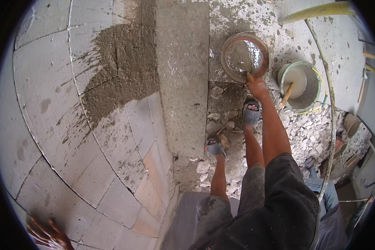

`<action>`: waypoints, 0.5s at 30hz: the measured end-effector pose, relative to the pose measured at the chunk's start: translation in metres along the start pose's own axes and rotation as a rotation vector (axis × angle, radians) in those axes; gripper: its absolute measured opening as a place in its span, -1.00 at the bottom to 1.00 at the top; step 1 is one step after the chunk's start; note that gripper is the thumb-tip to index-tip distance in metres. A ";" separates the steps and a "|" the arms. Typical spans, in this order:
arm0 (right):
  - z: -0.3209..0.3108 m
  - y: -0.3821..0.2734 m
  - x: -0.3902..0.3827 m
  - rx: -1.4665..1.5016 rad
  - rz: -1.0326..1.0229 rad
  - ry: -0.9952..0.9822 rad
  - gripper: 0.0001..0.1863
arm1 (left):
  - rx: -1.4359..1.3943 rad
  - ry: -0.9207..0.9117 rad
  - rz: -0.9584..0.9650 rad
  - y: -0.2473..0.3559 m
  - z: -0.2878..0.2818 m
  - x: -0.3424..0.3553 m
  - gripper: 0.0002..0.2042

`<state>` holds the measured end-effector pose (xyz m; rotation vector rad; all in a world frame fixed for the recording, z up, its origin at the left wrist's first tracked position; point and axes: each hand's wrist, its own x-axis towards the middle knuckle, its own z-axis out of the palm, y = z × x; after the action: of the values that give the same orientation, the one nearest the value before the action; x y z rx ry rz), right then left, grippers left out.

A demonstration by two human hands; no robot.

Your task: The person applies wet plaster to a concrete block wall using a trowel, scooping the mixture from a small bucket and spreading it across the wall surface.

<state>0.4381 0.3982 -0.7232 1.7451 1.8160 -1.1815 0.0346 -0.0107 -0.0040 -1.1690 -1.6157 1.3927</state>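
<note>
Looks like the reload step of a plastering job. The right hand (256,85) is reaching down, right of centre in the upper half of the frame, to the rim of a round pan (244,56) full of wet grey mix. Its fingers are closed around what looks like a short wooden handle (250,77) sticking up at the pan's lower edge — the tool end is down in the mix, so I can't tell what kind it is.

The left hand (48,234) is way off in the lower left corner, fingers spread wide and flat against the block wall (50,112), holding nothing, probably bracing.

The wall fills the left half of the frame, and the mortar patch (121,66) sits at upper centre-left, rough and unsmoothed, with bare blocks below and to the left of it. So my read is that the coat is only partly on.

Just right of the pan there's a green bucket (299,85) with pale liquid and a stick in it. Both stand on rubble (304,133), and the person's sandalled feet are planted on the same broken stuff.

Next move, I'd guess, calls for scooping a load and lifting it level across to the wall without dripping — with careful footing, since that rubble looks loose.
</note>
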 end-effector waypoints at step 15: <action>0.020 0.004 -0.100 1.063 -0.101 -0.235 -0.90 | 0.028 -0.077 -0.007 -0.014 -0.001 -0.010 -0.24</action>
<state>0.4535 0.3181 -0.6615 1.8241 1.1722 -2.5635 0.0363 -0.0204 0.0100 -1.1042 -1.6465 1.4677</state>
